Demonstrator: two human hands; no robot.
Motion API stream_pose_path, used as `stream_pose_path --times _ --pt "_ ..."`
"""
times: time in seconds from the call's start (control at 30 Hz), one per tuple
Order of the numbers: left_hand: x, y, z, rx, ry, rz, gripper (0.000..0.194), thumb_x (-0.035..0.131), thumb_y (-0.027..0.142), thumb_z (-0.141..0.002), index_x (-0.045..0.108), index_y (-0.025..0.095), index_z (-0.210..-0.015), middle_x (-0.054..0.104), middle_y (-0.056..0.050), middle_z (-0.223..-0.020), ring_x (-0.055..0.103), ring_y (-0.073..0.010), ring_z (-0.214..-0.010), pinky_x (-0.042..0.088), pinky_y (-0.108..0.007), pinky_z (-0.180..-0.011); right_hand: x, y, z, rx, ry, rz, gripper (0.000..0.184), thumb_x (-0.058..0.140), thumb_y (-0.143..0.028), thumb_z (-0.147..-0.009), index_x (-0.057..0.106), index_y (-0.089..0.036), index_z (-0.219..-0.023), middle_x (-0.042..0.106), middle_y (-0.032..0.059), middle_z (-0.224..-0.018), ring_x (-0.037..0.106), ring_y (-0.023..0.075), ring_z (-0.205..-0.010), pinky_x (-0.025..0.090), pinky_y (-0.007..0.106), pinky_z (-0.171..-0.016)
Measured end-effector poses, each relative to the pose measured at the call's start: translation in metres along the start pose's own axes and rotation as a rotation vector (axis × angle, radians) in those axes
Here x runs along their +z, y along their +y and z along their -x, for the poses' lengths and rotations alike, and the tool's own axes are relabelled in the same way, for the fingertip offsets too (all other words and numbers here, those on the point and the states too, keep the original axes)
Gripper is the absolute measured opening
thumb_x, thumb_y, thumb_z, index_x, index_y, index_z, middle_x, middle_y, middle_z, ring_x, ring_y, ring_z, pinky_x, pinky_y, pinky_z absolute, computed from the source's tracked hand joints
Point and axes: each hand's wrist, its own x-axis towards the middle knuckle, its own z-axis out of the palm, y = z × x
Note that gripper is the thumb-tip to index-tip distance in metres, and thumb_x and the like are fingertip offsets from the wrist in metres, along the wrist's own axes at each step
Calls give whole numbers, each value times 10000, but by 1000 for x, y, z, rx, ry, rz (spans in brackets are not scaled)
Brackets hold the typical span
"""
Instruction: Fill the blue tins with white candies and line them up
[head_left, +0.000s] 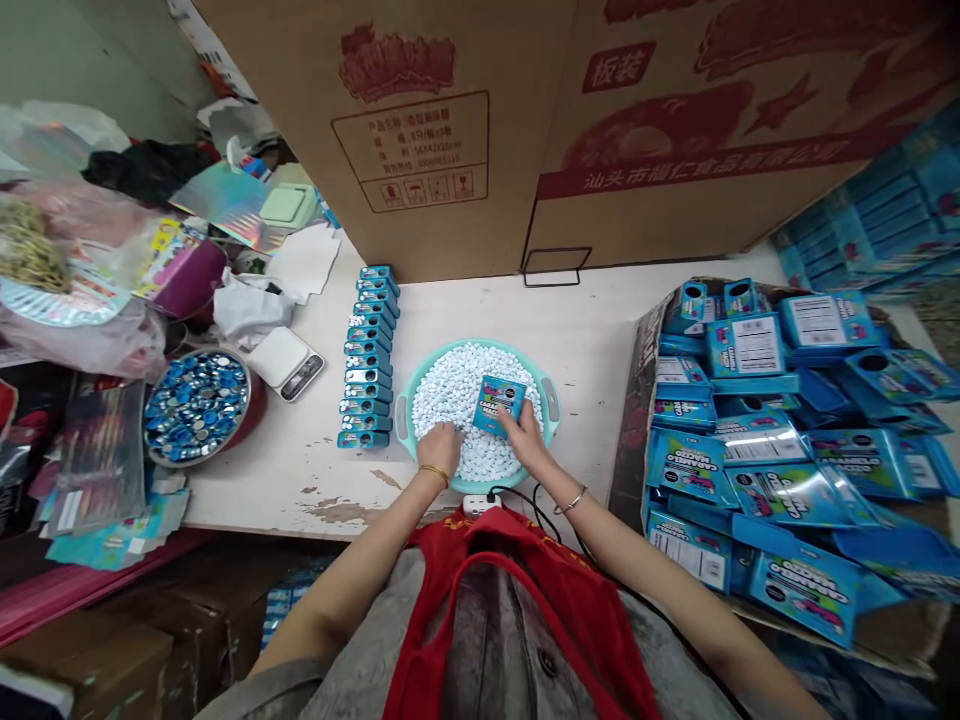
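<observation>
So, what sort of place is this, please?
Probably a small packing workshop: there is a turquoise basin of white pellets, a row of blue boxes, and an open carton heaped with similar packs.

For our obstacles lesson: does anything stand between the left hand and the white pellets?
Nothing visible: the left hand touches the white pellets, and the right hand holds the blue box to its right.

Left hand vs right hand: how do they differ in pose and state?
The left hand is curled down at the white pellets, fingertips hidden; the right hand grips a blue box. The left hand has a gold-coloured bracelet at its wrist, the right hand a silver-coloured bangle. Both are bare and at the teal basin.
</observation>
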Motion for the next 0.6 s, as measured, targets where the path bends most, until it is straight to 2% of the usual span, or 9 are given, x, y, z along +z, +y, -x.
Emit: stream_pose_path --times 0.07,0.17,0.27,0.37,0.5,0.6 --pt "2 -2 -2 -6 7 35 262 429 340 -976 608 178 -1076 659 -106 -1087 621 -238 -1039 441 -332 -831 10 -5 3 140 -23 -74 530 588 -632 -792 530 -248 -1153 649 93 -1183 599 300 -1121 463 486 -1000" --pt "3 -6 -1 3 17 84 229 483 336 -955 599 208 -1106 662 -79 -1120 603 -230 -1091 422 -331 -867 15 -12 1 220 -91 -292 539 655 -606 -739 557 -262 -1143 664 58 -1201 607 281 -1136 469 456 -1013" --pt "8 0 -2 -22 41 118 213 489 303 -950 578 194 -1109 652 -90 -1139 593 -235 -1101 416 -342 -884 9 -14 -2 310 -107 -481 544 703 -560 -708 574 -284 -1158 677 13 -1204 622 256 -1135 491 425 -999" --pt "15 9 -6 -36 58 151 180 472 261 -950 570 174 -1073 650 -104 -1119 589 -239 -1096 419 -347 -893 -6 -13 -1 404 -56 -569 497 709 -529 -714 599 -296 -1139 701 -16 -1149 645 238 -1092 535 402 -924" --pt "19 12 -10 6 67 213 209 467 291 -959 555 175 -1109 640 -95 -1143 595 -221 -1083 446 -322 -877 -28 -18 4 337 -23 -660 417 705 -513 -741 625 -293 -1086 700 -29 -1152 646 207 -1084 549 361 -908" --pt "20 16 -13 40 75 252 212 473 262 -952 559 169 -1123 624 -107 -1173 585 -227 -1110 457 -324 -896 -45 -23 8 219 10 -574 437 748 -490 -713 606 -279 -1068 697 -10 -1148 650 207 -1063 531 384 -946"
